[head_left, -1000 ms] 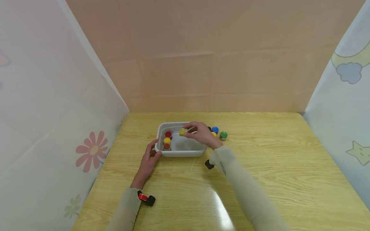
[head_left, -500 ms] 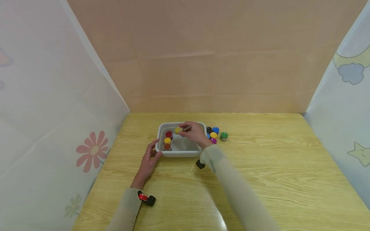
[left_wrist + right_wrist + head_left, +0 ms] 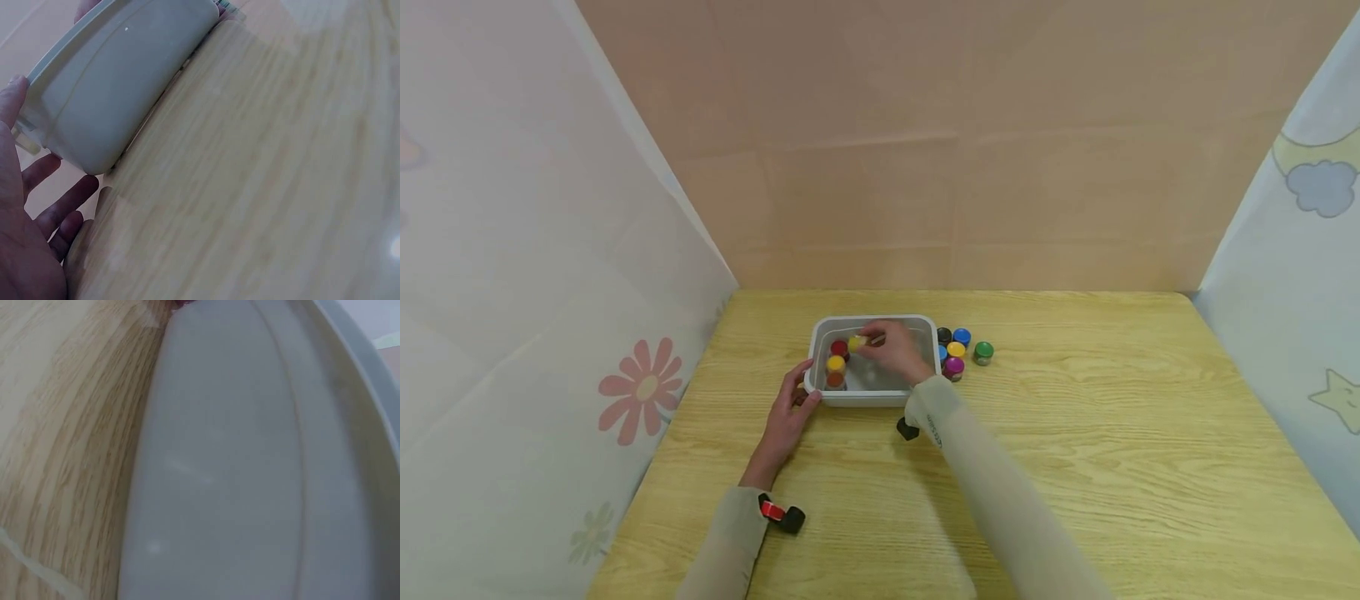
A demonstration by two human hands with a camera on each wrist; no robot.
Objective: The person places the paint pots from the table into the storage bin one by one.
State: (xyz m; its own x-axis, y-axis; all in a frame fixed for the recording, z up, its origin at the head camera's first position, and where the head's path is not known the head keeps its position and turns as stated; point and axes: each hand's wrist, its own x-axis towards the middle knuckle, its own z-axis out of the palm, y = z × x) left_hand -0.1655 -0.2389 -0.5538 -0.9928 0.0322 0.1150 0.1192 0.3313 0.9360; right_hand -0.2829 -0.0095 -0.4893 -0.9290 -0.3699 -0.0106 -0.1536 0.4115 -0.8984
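A white plastic tub stands on the table. My left hand grips its near left corner, with the thumb at the front rim and the other fingers against the outer side; the left wrist view shows that hand beside the tub wall. Over the tub's inside, my right hand pinches a small yellow jar in its fingertips. Along the tub's left end sit a red-lidded jar, a yellow-lidded jar and an orange-brown-lidded jar. The right wrist view shows the tub's outer wall, not the hand.
Right of the tub stand several jars, among them a black-lidded jar, a blue-lidded jar, a magenta-lidded jar and a green-lidded jar. The wooden table is bounded by papered walls.
My right hand has moved left and lower into the tub, carrying the yellow jar toward the red-lidded jar. The jars right of the tub have come into fuller view. The left hand keeps its place.
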